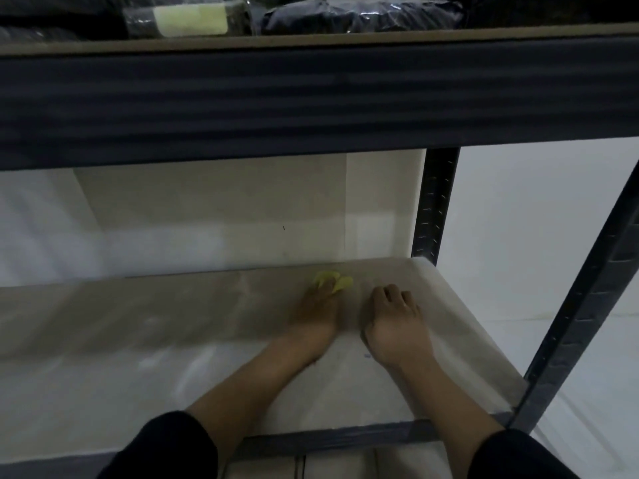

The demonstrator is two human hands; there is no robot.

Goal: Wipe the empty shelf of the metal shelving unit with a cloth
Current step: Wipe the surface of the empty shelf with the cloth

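Head view, looking down into a metal shelving unit. Both forearms reach in from the near edge, dark sleeves at the bottom of frame.

Empty shelf (138,340): pale beige board, faint light streaks and smudges across it. It takes up the lower middle of the frame; dark metal front rail (345,439) visible between the forearms.

Left hand (316,314): palm down toward the far side of the shelf, right of centre. Its grip is closed over a yellow cloth (333,282), pressing it flat to the board. Only the far edge of the cloth shows, poking out beyond the fingertips, close to where the shelf meets the back wall. The frame is motion-blurred around this hand.

Right hand (396,326): just beside the left, to its right, resting on the board. Fingers curl loosely downward, holding nothing; grip open.

Right side: dark perforated upright post (434,205) at the far corner, and a second one (584,305) at the near corner, slanting across the frame.

Above: thick dark ribbed beam (311,102) of the upper shelf spans the whole width. On that upper shelf sit dark plastic-wrapped bundles (363,13), one with a pale yellow label (190,17).

Behind: pale wall (207,209).
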